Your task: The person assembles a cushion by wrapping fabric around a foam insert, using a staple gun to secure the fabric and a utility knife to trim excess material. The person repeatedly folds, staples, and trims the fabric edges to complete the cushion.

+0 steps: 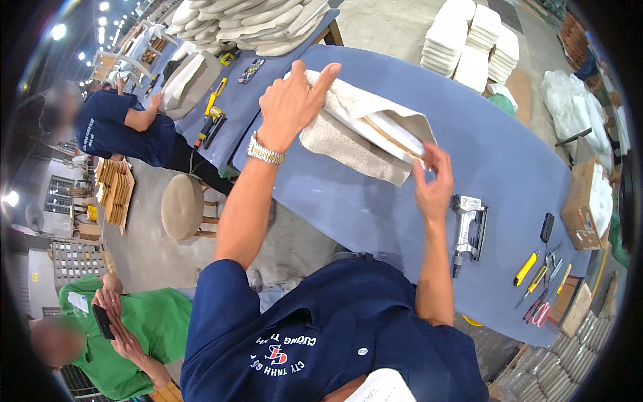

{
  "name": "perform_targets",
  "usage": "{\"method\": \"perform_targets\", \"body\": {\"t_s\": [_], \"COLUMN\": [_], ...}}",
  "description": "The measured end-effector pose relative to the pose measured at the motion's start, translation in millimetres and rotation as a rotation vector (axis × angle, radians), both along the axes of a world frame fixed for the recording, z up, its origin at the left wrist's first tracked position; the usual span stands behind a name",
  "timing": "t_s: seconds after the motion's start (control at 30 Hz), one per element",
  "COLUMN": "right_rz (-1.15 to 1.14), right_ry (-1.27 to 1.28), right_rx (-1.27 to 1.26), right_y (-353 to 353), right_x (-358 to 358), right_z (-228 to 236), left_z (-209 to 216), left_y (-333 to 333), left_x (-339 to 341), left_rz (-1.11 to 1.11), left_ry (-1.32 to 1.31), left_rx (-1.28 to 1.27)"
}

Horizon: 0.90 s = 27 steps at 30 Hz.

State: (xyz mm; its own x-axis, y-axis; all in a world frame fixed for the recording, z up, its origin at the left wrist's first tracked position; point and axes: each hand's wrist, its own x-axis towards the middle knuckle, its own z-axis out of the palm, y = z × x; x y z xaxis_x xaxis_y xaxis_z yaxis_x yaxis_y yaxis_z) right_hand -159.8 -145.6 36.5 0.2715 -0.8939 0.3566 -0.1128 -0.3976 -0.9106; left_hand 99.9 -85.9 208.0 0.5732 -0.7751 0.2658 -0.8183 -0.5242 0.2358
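A padded seat panel [388, 139] with white foam and a thin wooden edge lies tilted over the blue-covered table. Beige fabric [351, 151] is folded around it, with loose flaps on its near and far sides. My left hand [293, 100], a metal watch on its wrist, is closed on the left end of the panel and fabric, its thumb raised. At the right end my right hand [435, 182] pinches the edge between thumb and fingers. A silver staple gun [470, 228] lies on the table just right of my right hand.
Cutters, screwdrivers and scissors [541, 313] lie at the table's right end. Stacked fabric pieces [261, 23] and white pads [462, 40] stand beyond. Left are a yellow staple gun [213, 110], a round stool [182, 206], a co-worker in navy [114, 124] and a person in green [134, 328].
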Motion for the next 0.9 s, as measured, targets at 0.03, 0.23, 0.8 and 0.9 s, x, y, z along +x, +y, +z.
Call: {"method": "perform_targets", "body": {"t_s": [0.03, 0.23, 0.8, 0.9], "right_rz": [-0.057, 0.263, 0.221, 0.21], "right_ry": [0.014, 0.158, 0.062, -0.175], "right_rx": [-0.206, -0.424, -0.466, -0.185], "right_y": [-5.2, -47.5, -18.9, -1.8], "right_x": [14.2, 69.7, 78.4, 56.2], "right_z": [21.5, 87.8, 118.9, 128.5], "left_z": [1.6, 8.7, -89.9, -27.2], "left_y": [-3.7, -8.8, 38.1, 55.7], "left_x": [-1.5, -13.7, -72.1, -77.2], "left_rz": [-0.017, -0.037, -0.279, -0.41], "left_ry": [-0.01, 0.033, 0.211, 0.159], "left_rx": [0.021, -0.019, -0.676, -0.534]}}
